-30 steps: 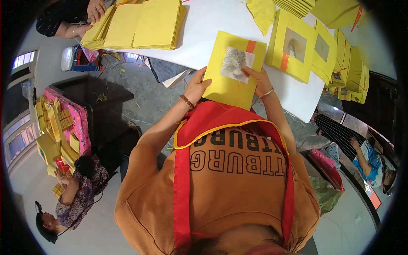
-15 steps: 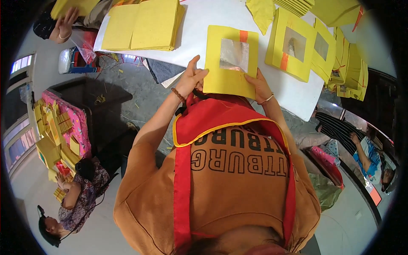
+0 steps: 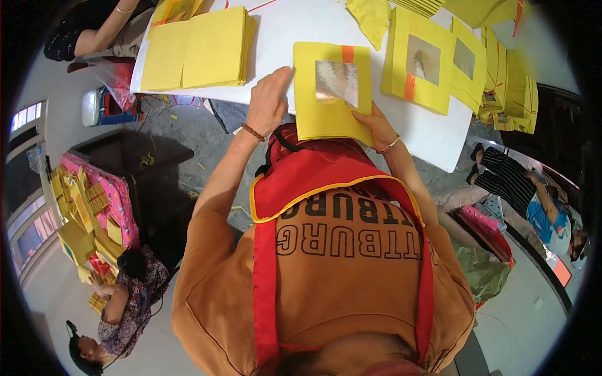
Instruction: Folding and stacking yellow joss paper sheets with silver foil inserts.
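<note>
A stack of yellow paper sheets (image 3: 320, 122), with a shiny silver square and an orange strip on top, lies over the front edge of the white table before me. My right hand (image 3: 379, 127) grips its lower right corner, thumb on top and fingers mostly hidden. Just left of the stack is my left hand (image 3: 269, 99), back upward, fingers stretched out and close together, seemingly holding nothing. A similar thick yellow stack (image 3: 392, 69) with a silver square stands to the right. Plain yellow paper piles (image 3: 213, 50) lie at the left.
The white table (image 3: 276, 31) runs across the front, its right corner near my right forearm. More yellow bundles (image 3: 511, 94) lie at the far right. Co-workers are at the upper left, at the lower left beside a pink-covered table (image 3: 128, 219), and at the right.
My left hand has left the stack's lower left edge and moved up beside it, fingers straightened. My right hand keeps its hold. At upper left, the co-worker's hand and yellow paper have left view.
</note>
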Demonstrator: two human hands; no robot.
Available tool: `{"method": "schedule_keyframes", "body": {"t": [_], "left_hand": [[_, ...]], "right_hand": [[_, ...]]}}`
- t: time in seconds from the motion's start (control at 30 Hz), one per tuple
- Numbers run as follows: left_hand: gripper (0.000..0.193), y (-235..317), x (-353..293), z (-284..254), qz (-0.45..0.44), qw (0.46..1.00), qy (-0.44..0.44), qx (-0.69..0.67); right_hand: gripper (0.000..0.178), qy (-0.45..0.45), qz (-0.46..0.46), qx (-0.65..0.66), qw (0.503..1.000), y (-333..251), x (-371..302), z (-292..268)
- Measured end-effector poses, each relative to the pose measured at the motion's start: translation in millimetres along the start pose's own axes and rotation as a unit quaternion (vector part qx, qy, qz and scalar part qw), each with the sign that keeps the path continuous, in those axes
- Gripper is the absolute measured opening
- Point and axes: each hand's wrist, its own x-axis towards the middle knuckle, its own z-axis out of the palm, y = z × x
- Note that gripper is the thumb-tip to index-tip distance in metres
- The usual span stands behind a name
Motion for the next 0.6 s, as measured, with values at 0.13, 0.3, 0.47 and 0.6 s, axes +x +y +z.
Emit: {"method": "schedule_keyframes", "body": {"t": [0.13, 0.3, 0.47, 0.6], "left_hand": [[0.054, 11, 7, 3, 0.287, 0.927, -0.053, 0.235], [0.029, -9, 2, 6, 0.275, 0.930, -0.111, 0.215], [0.029, -20, -3, 7, 0.263, 0.942, -0.096, 0.187], [0.028, -18, -3, 6, 0.246, 0.946, -0.104, 0.186]], "right_hand": [[0.051, 0.026, -0.005, 0.006, 1.000, 5, 4, 6], [0.047, 0.127, 0.027, -0.037, 0.991, 8, -5, 7], [0.041, 0.120, -0.331, -0.589, 0.727, 8, -15, -21], [0.036, -0.068, -0.397, -0.727, 0.555, -2, -6, -10]]}}
